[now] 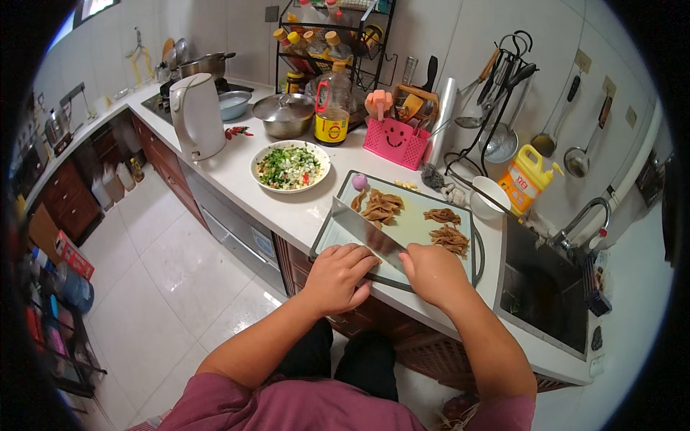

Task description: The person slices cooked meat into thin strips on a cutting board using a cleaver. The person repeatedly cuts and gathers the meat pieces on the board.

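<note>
My right hand [439, 273] grips the handle of a cleaver [372, 229], whose broad blade slants up and left over a cutting board [412, 213] with a dark rim. Beside the blade, at the board's near edge, my left hand [340, 275] presses down with curled fingers on a brown food piece [379, 262], mostly hidden under them. Behind the blade lies a heap of brown slices [384, 206]. Two smaller piles of brown strips, one upper [442, 216] and one lower [450, 240], rest at the board's right. A purple ball-shaped item [359, 181] sits at its far left corner.
A plate of chopped greens [291, 166] stands left of the board, near a white kettle [197, 116], a lidded pot [284, 114] and an oil bottle [332, 110]. Peeled garlic cloves [407, 185] lie behind the board. To the right are a white bowl [488, 198] and a sink [542, 291].
</note>
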`<state>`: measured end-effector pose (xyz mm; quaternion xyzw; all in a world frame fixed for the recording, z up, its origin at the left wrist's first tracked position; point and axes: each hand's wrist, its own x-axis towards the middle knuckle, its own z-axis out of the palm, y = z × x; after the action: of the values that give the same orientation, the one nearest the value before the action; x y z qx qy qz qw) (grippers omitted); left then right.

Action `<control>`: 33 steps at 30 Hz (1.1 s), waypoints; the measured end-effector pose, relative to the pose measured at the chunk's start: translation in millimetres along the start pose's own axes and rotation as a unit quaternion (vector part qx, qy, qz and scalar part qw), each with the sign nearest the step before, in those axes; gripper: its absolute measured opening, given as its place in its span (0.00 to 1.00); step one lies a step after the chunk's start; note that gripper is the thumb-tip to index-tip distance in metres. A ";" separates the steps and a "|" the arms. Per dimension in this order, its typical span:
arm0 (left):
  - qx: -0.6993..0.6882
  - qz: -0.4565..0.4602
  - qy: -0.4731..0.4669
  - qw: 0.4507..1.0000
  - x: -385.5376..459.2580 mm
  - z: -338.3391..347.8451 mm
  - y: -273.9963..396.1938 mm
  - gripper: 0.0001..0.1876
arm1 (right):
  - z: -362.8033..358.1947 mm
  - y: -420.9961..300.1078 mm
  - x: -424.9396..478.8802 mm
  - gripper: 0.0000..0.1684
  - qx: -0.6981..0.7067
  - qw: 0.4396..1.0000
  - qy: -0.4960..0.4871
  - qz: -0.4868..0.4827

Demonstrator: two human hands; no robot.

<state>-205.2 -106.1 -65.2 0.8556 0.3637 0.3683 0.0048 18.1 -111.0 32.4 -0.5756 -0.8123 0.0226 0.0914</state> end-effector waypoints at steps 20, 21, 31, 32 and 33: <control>0.006 0.011 0.010 1.000 2.0 0.8 -2.2 0.27 | 10.0 -16.9 -4.0 0.17 -0.008 0.999 0.023 -0.030; 0.002 0.012 0.013 1.000 2.6 0.7 -2.7 0.27 | 12.4 -20.0 0.8 0.18 -0.004 0.999 0.031 -0.033; -0.014 0.037 0.037 0.999 -1.4 2.4 -9.9 0.29 | 1.0 5.4 -7.2 0.21 0.008 1.000 0.010 0.016; -0.011 0.039 0.043 0.998 -1.7 2.8 -10.5 0.29 | -3.7 4.4 -10.1 0.21 0.007 1.000 0.006 0.014; -0.006 0.041 0.049 0.998 -2.2 2.8 -10.9 0.29 | -6.4 3.9 -11.8 0.21 0.008 1.000 0.004 0.012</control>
<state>-211.2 -98.7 -71.6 0.8506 0.3263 0.4116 -0.0233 26.6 -121.2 36.7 -0.5848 -0.8047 0.0279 0.0984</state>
